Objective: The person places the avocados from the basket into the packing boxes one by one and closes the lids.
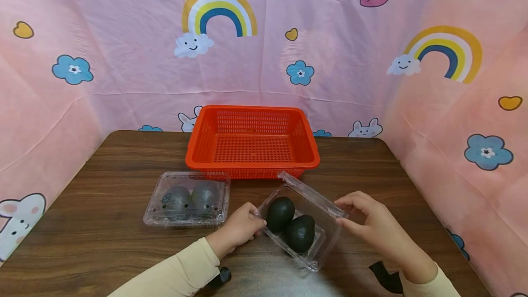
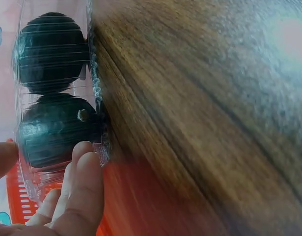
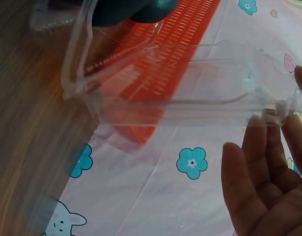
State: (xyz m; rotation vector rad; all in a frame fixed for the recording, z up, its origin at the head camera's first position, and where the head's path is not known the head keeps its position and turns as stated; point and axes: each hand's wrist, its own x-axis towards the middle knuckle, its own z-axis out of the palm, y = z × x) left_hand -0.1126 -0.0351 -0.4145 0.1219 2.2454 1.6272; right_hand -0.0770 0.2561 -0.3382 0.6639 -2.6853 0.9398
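Observation:
Two dark avocados, one (image 1: 280, 214) beside the other (image 1: 300, 233), sit in a clear plastic clamshell box (image 1: 327, 244) at the front middle of the table. Its transparent lid (image 3: 190, 114) is raised. My left hand (image 1: 239, 227) pinches the box's left side between thumb and fingers; the left wrist view shows its fingertips by the nearer avocado (image 2: 60, 132). At the right, my right hand (image 1: 379, 228) holds the lid's edge between thumb and fingers. The right wrist view shows those fingers (image 3: 261, 152) at the lid's rim.
Another clear clamshell box (image 1: 150, 217), closed over two avocados, lies to the left. Behind both boxes stands a red perforated plastic basket (image 1: 252, 165). A patterned pink cloth (image 1: 264, 68) hangs around the wooden table (image 1: 103, 223).

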